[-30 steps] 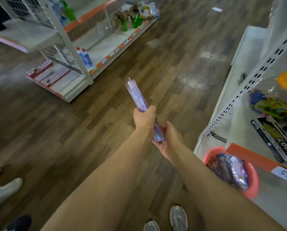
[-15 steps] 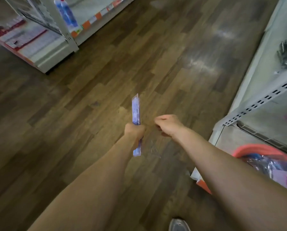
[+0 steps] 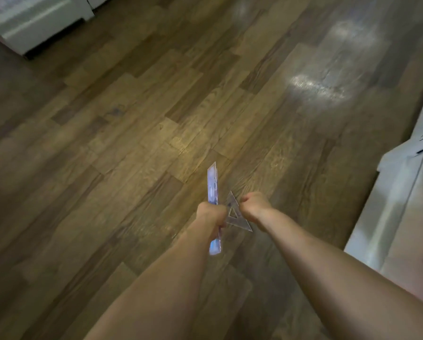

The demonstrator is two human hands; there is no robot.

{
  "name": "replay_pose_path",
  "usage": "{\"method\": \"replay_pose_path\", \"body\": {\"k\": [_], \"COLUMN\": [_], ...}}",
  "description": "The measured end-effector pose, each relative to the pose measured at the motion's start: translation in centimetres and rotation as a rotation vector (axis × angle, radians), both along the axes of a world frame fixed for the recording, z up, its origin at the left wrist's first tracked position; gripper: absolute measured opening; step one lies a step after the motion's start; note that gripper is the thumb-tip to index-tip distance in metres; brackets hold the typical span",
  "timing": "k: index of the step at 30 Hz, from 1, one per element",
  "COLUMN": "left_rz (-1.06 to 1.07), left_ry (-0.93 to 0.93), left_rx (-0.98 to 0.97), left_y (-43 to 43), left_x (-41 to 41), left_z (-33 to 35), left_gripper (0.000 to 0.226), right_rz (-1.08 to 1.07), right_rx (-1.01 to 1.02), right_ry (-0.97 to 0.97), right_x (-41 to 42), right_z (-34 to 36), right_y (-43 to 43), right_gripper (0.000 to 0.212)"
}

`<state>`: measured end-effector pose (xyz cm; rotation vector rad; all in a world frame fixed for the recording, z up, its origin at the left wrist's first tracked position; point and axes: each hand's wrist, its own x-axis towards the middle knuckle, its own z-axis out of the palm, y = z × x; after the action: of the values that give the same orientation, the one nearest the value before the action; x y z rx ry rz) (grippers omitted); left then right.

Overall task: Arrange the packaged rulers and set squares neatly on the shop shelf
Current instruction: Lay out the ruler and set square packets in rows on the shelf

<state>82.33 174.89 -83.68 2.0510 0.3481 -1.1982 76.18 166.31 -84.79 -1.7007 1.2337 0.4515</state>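
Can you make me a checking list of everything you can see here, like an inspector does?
Surface: wooden plank floor with shiny light patches; no shelf top in view.
Job's things: purple packaged ruler, upright; clear set square between the hands.
Clutter: nothing seen.
Grippers: left hand grips the ruler's middle; right hand is curled at the set square's edge, grip unclear.
Cables: nothing seen.
Surroundings: white shelf unit at the right edge; another shelf base at top left, blurred.
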Motion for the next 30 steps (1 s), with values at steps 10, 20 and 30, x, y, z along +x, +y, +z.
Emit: {"method": "replay_pose_path", "body": {"k": [10, 20, 30], "left_rz": [-0.017, -0.038, -0.175], "left_ry": [-0.084, -0.011, -0.015], "left_rx": [0.041, 0.034, 0.034], "left_y": [-0.9, -1.2, -1.4], "left_x": [-0.6, -0.5, 0.3], "left_z": [-3.5, -3.5, -3.1], "left_gripper": [0.031, 0.012, 0.011], "right_rz": [-0.049, -0.15, -0.064], "right_rx": [-0.097, -0.042, -0.158], "right_ry": [0.045, 0.068, 0.073], "right_x": [0.7, 0.7, 0.5], "right_z": [-3.7, -4.6, -3.1], "right_y": [1.4, 1.7, 2.5], "right_gripper": [0.041, 0.051, 0.022]}}
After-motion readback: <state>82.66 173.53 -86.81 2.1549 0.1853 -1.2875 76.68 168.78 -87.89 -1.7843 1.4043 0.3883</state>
